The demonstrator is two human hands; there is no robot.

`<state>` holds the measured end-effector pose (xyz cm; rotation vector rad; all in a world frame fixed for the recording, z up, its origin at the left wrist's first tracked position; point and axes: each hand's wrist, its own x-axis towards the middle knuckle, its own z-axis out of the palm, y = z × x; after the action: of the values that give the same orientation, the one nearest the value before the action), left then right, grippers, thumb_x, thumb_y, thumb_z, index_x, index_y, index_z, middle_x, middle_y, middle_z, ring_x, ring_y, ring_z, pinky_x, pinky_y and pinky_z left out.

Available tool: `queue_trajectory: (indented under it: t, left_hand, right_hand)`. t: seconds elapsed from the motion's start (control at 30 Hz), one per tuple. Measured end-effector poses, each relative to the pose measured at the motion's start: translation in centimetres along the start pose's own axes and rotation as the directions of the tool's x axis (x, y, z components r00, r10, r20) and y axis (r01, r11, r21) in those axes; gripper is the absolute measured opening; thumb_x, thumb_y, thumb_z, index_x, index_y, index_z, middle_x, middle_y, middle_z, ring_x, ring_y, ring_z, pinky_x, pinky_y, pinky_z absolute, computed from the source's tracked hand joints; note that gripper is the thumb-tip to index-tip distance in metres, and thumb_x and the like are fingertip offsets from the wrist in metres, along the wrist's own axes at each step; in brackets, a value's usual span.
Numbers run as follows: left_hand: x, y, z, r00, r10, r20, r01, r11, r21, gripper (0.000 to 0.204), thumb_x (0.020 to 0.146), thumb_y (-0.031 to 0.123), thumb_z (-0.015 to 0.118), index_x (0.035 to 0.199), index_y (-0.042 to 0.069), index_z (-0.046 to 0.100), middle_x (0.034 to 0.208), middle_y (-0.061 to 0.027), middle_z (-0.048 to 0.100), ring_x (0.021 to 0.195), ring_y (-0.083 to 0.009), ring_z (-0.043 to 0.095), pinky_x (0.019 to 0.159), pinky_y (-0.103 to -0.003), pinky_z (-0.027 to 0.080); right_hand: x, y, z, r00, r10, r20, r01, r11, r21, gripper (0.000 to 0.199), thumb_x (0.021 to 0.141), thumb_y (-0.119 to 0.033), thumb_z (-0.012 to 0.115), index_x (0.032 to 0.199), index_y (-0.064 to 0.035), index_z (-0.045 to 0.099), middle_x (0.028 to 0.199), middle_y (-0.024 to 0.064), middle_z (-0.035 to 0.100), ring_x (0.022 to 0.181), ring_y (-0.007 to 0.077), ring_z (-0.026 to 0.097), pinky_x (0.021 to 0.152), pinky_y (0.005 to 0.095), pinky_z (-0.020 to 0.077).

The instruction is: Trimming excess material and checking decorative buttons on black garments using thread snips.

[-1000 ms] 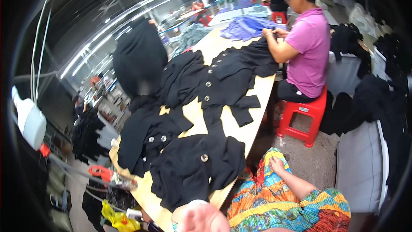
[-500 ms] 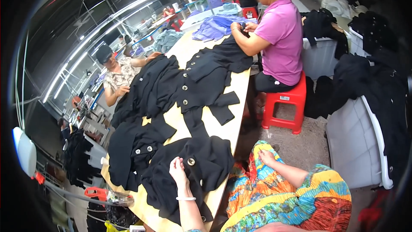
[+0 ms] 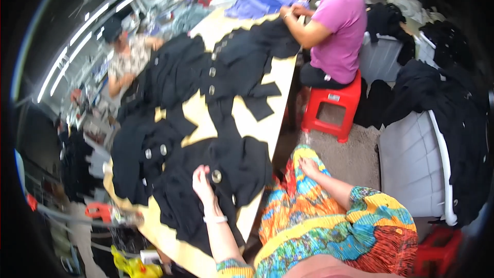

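My left hand (image 3: 202,183), with a pale bangle at the wrist, is just above a black garment (image 3: 242,167) at the near end of the table. Its fingers are curled in, and blur hides whether anything is between them. Beside it, a large shiny round button (image 3: 216,176) shows on the black cloth. My right hand (image 3: 309,166) lies on the knee of my colourful patterned dress (image 3: 329,226), fingers loosely stretched out, holding nothing that I can see. More black buttoned garments (image 3: 175,72) spread over the pale table (image 3: 257,123) beyond my hands.
A person in a pink shirt (image 3: 339,25) sits on a red stool (image 3: 334,105), handling dark cloth at the table's far right. Another person in a cap (image 3: 126,59) works across the table. Grey bins (image 3: 411,164) heaped with black garments stand at right. Purple cloth (image 3: 260,4) lies farther back.
The whole view has shifted, so the table and people sit a little higher and more to the left. My hands stay in much the same places, over the garment and on the knee.
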<state>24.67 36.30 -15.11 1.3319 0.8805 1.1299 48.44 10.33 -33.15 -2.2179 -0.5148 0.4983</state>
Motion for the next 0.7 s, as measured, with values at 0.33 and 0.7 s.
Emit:
queue_trajectory:
  t: [0.33, 0.7]
  left_hand:
    - [0.5, 3.4, 0.3, 0.962, -0.257, 0.094, 0.269, 0.953, -0.140, 0.017, 0.086, 0.016, 0.050, 0.097, 0.003, 0.056, 0.082, -0.0039, 0.061, 0.056, -0.0034, 0.045, 0.052, -0.015, 0.037]
    - [-8.8, 8.6, 0.0, 0.980, 0.140, 0.141, -0.195, 0.824, 0.531, 0.018, 0.076, 0.016, 0.064, 0.078, -0.002, 0.060, 0.066, -0.0046, 0.054, 0.058, -0.0084, 0.050, 0.056, -0.022, 0.042]
  right_hand:
    - [0.6, 0.3, -0.6, 1.000, 0.012, 0.024, -0.016, 0.978, 0.208, 0.028, 0.087, -0.031, 0.046, 0.092, -0.0067, 0.058, 0.068, 0.0038, 0.060, 0.051, 0.0107, 0.053, 0.051, 0.0243, 0.0431]
    - [-1.1, -10.1, -7.9, 0.998, -0.058, -0.035, 0.067, 0.805, 0.589, 0.031, 0.090, -0.032, 0.042, 0.103, -0.0066, 0.053, 0.077, 0.0036, 0.059, 0.056, 0.0051, 0.050, 0.052, 0.0181, 0.0420]
